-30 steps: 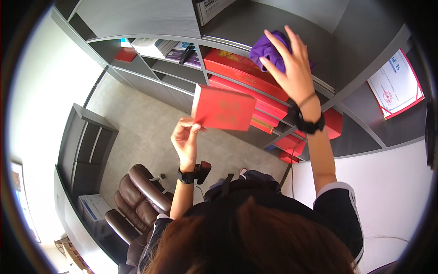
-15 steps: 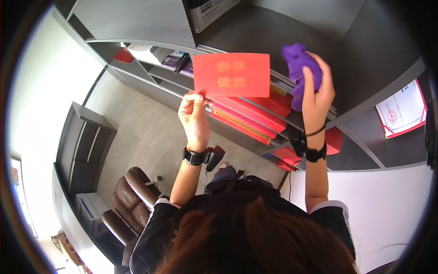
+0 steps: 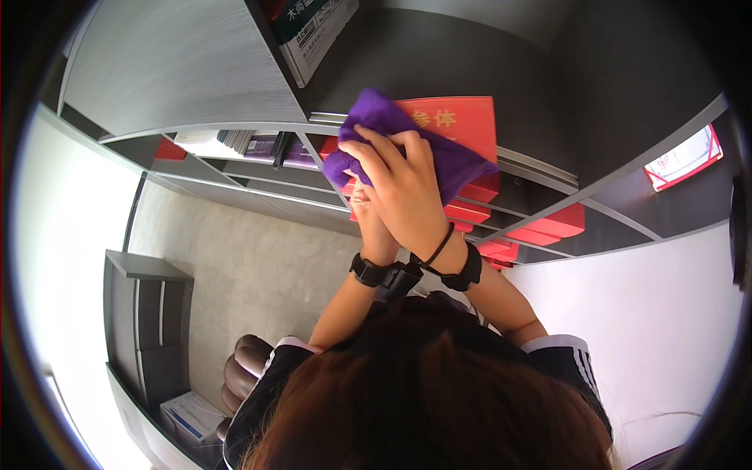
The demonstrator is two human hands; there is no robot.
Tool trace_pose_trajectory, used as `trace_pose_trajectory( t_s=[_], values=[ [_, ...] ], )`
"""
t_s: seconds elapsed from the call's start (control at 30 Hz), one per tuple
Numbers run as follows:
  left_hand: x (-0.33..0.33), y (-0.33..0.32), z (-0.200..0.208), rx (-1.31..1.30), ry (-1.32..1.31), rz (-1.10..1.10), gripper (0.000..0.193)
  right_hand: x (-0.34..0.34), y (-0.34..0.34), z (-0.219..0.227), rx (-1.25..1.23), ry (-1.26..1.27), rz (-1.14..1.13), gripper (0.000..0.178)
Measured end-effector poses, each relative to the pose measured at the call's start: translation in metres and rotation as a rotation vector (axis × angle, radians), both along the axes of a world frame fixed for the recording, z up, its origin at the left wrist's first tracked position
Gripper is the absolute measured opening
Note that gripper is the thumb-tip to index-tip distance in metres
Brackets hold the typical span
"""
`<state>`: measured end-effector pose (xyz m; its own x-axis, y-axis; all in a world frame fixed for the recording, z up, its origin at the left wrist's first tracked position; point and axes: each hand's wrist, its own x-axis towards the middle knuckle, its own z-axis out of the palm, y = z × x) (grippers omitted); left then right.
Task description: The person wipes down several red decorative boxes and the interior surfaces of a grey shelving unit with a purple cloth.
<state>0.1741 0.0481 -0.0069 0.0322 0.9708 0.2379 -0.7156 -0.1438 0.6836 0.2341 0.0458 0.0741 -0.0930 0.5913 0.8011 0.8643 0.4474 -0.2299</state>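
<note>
A flat red card (image 3: 476, 117) with gold characters is held up in front of the shelving. Its lower left part is in my left hand (image 3: 375, 229), whose fingers are largely covered by my right hand. Across the card's left and lower part lies a purple cloth (image 3: 458, 163), spread out with one end bunched at the left. My right hand (image 3: 409, 188) presses this cloth onto the card, its fingers bent over the fabric and crossing above my left hand. Both wrists wear black bands.
Red folders (image 3: 548, 225) fill the lower shelves beyond my hands. Books (image 3: 262, 146) lie on a shelf to the left. A white and green box (image 3: 313, 39) stands on the grey upper shelf (image 3: 439, 63). At the left are a grey cabinet (image 3: 149, 313) and a brown chair (image 3: 244, 368).
My right hand has come left with the purple cloth onto the card, where the cloth is now spread out. The view has shifted, and less of the brown chair shows.
</note>
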Motion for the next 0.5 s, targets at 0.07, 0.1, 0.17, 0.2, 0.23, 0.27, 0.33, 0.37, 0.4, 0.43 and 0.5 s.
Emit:
trace_pose_trajectory(
  t_s=[0.07,0.1,0.17,0.2,0.23,0.27,0.33,0.37,0.4,0.43,0.5],
  values=[
    [-0.010,0.007,-0.002,-0.175,-0.018,-0.104,0.035,0.002,0.001,0.009,-0.141,0.289,0.198,0.033],
    [-0.010,0.013,-0.010,-0.174,-0.081,-0.104,0.024,0.007,-0.003,0.018,-0.172,0.426,0.244,0.030],
    [-0.012,0.022,-0.012,-0.076,-0.119,-0.082,0.008,0.016,-0.021,0.032,-0.130,0.760,0.304,0.025],
    [-0.014,0.022,-0.010,0.014,-0.119,-0.119,0.008,0.024,-0.029,0.027,-0.108,0.917,0.150,0.027],
    [-0.013,0.021,-0.005,0.002,-0.112,-0.114,0.009,0.033,-0.037,0.027,0.132,0.999,-0.035,0.028],
    [-0.012,0.022,-0.003,-0.011,-0.105,-0.102,0.009,0.039,-0.041,0.035,0.313,1.069,-0.082,0.030],
    [-0.015,0.025,-0.004,0.012,-0.106,-0.123,0.009,0.048,-0.046,0.057,0.616,1.176,-0.055,0.031],
    [-0.016,0.026,-0.005,0.043,-0.099,-0.141,0.009,0.051,-0.045,0.055,0.613,1.168,-0.062,0.031],
    [-0.016,0.025,-0.004,0.037,-0.106,-0.145,0.009,0.053,-0.044,0.051,0.552,0.803,-0.288,0.031],
    [-0.015,0.025,-0.003,0.044,-0.062,-0.152,0.009,0.056,-0.044,0.046,0.481,0.433,-0.501,0.030],
    [-0.014,0.024,-0.006,0.048,-0.021,-0.157,0.010,0.053,-0.034,0.026,0.264,0.147,-0.412,0.031]
  ],
)
